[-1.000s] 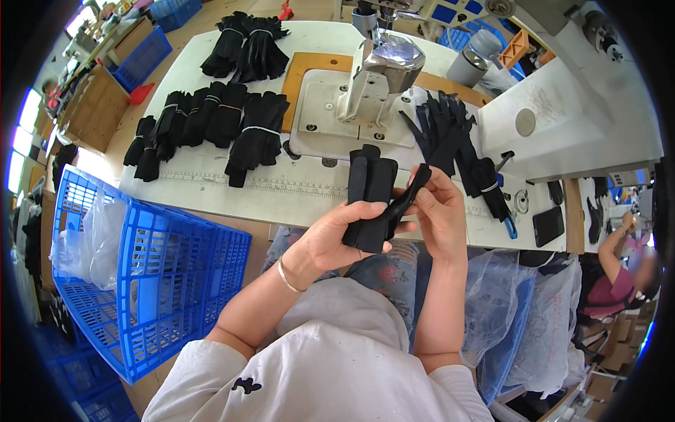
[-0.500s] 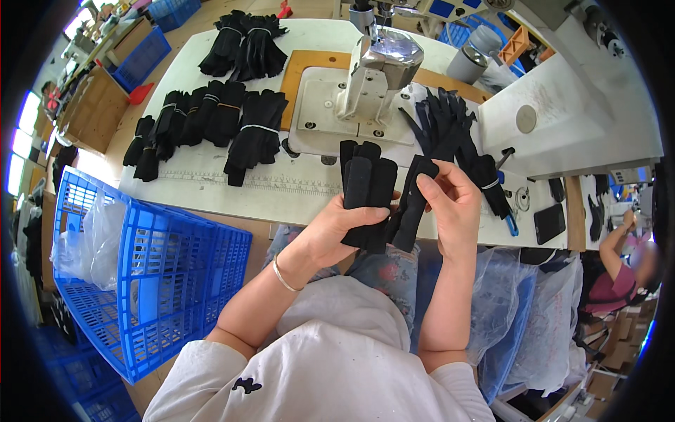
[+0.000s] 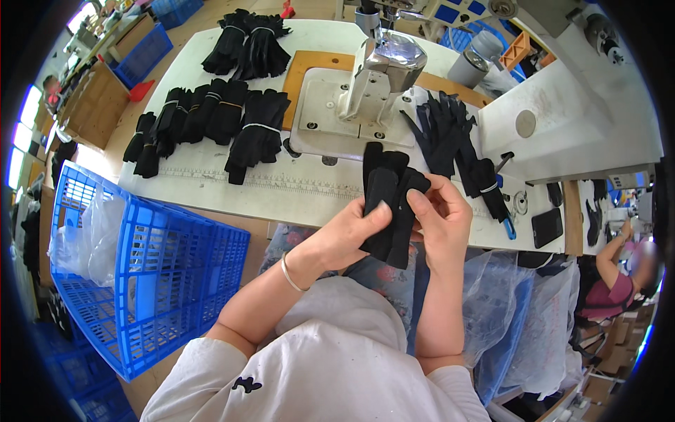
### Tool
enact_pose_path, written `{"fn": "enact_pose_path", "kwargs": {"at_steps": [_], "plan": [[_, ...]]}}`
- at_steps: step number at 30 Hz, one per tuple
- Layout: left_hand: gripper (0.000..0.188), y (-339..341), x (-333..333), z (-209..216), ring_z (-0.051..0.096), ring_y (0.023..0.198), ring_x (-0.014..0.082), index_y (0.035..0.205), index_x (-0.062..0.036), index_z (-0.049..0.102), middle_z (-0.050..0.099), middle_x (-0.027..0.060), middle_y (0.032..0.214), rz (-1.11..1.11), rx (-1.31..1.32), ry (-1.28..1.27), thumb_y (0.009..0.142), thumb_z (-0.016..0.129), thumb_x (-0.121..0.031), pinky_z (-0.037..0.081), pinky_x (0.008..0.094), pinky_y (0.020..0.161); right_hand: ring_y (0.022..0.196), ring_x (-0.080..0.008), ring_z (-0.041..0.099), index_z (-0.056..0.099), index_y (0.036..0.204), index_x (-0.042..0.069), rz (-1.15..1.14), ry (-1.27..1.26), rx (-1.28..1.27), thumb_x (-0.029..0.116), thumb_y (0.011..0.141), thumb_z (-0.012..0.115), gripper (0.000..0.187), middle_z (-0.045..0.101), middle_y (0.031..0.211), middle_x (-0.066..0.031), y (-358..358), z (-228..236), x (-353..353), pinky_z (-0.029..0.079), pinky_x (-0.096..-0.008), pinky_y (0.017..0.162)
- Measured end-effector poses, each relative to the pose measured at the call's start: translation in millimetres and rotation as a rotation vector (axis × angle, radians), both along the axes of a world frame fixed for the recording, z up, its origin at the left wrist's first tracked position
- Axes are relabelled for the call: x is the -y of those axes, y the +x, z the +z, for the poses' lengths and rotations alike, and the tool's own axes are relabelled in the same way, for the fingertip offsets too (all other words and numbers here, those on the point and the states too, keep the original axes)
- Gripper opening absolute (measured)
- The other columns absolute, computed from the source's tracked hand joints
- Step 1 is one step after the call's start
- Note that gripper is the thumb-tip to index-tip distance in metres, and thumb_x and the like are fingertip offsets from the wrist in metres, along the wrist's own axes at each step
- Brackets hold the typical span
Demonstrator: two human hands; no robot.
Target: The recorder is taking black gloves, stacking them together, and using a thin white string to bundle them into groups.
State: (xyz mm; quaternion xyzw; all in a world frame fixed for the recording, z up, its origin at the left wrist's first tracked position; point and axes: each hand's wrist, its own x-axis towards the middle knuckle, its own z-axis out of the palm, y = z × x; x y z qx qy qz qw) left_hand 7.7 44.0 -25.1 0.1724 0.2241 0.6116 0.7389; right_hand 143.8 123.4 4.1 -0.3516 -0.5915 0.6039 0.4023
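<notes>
Here the left hand (image 3: 351, 235) has its grip closed around a stack of narrow black fabric strips (image 3: 383, 188), thumb across the front; the right hand (image 3: 446, 221) has its grip pinching the upper end of one black fabric strip (image 3: 403, 232) against the stack's right side, over the white table's (image 3: 281, 203) near edge.

A sewing machine (image 3: 374, 79), tied black bundles (image 3: 226, 116) and a blue crate (image 3: 169, 259) — all mark a sewing workshop.
</notes>
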Motion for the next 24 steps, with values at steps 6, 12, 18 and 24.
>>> {"fn": "enact_pose_path", "kwargs": {"at_steps": [6, 12, 18, 24], "plan": [[0.036, -8, 1, 2, 0.066, 0.092, 0.0163, 0.121, -0.0031, 0.054, 0.063, 0.0064, 0.106, 0.054, -0.132, -0.054, 0.088, 0.068, -0.008, 0.057, 0.0345, 0.081, 0.087, -0.0191, 0.059, 0.066, 0.110, 0.004, -0.151, 0.734, 0.302, 0.005, 0.078, 0.075, 0.033, 0.062, 0.097, -0.0059, -13, 1, 6, 0.048, -0.0336, 0.077], [0.033, -7, 3, -6, 0.064, 0.090, 0.0138, 0.117, 0.0004, 0.058, 0.064, 0.0059, 0.102, 0.149, -0.197, -0.018, 0.086, 0.069, -0.005, 0.055, 0.0302, 0.077, 0.087, -0.0239, 0.060, 0.067, 0.111, 0.007, -0.213, 0.857, 0.334, 0.004, 0.076, 0.077, 0.037, 0.061, 0.100, -0.0073, -15, -7, 9, 0.050, -0.0331, 0.072], [0.032, -10, 6, -7, 0.063, 0.086, 0.0123, 0.115, 0.0005, 0.058, 0.064, 0.0048, 0.099, 0.176, -0.312, -0.008, 0.087, 0.071, -0.008, 0.053, 0.0295, 0.075, 0.086, -0.0235, 0.062, 0.067, 0.110, 0.007, -0.133, 0.768, 0.307, 0.003, 0.075, 0.077, 0.037, 0.062, 0.101, -0.0073, -16, -6, 10, 0.051, -0.0339, 0.070], [0.030, -12, 8, -5, 0.064, 0.082, 0.0149, 0.112, 0.0000, 0.058, 0.063, 0.0056, 0.098, 0.194, -0.162, -0.034, 0.088, 0.070, -0.012, 0.053, 0.0305, 0.074, 0.084, -0.0230, 0.064, 0.065, 0.095, 0.003, -0.255, 0.956, 0.269, 0.000, 0.075, 0.076, 0.024, 0.065, 0.099, -0.0080, -14, -14, 11, 0.051, -0.0317, 0.072]]}}
